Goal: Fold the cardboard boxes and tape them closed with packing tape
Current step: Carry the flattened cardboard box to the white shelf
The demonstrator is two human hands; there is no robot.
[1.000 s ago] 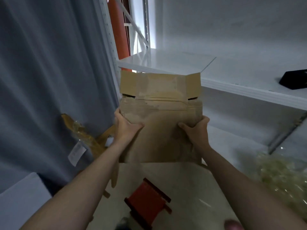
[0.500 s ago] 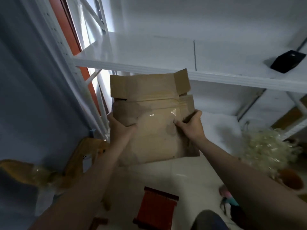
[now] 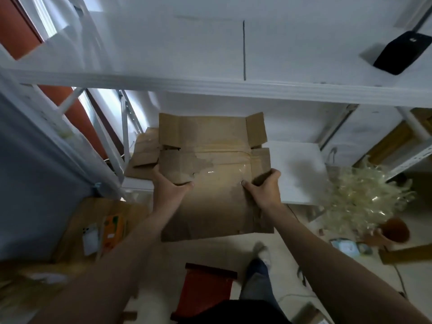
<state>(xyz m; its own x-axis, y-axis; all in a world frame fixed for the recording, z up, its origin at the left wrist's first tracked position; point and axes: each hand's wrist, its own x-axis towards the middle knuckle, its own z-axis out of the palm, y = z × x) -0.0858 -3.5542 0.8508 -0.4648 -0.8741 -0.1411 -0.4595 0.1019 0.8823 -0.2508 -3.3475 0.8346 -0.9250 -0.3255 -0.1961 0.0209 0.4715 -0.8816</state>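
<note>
Directly ahead of you stands the tall white metal shelving unit (image 3: 233, 90), its upper board running across the whole view and a lower white board (image 3: 297, 174) showing beneath it. To your left hangs a grey-blue fabric sheet (image 3: 35, 174), close against the shelving's upright.

Between your arms you hold the worn brown cardboard box (image 3: 215, 197), collapsed flat and lifted off the pale floor, just in front of the lower board. Its top flap stands up, a small side flap juts out at each upper corner, and a band of clear glossy tape crosses its face, where the paper skin is torn.

To your right, a heap of crumpled clear plastic strands (image 3: 364, 197) lies beside the shelf end. Behind the box on the left, a second flattened brown cardboard piece (image 3: 142, 155) rests on the lower board. Near your feet sits a red flat-sided object with dark edges (image 3: 205, 291), too blurred to identify. A black rounded device (image 3: 402, 52) lies on the upper board at far right.

Your left hand (image 3: 169, 188) grasps the box's left edge, thumb laid over the front face. Your right hand (image 3: 264, 188) grasps the right edge, thumb on the front and fingers curled around the side
</note>
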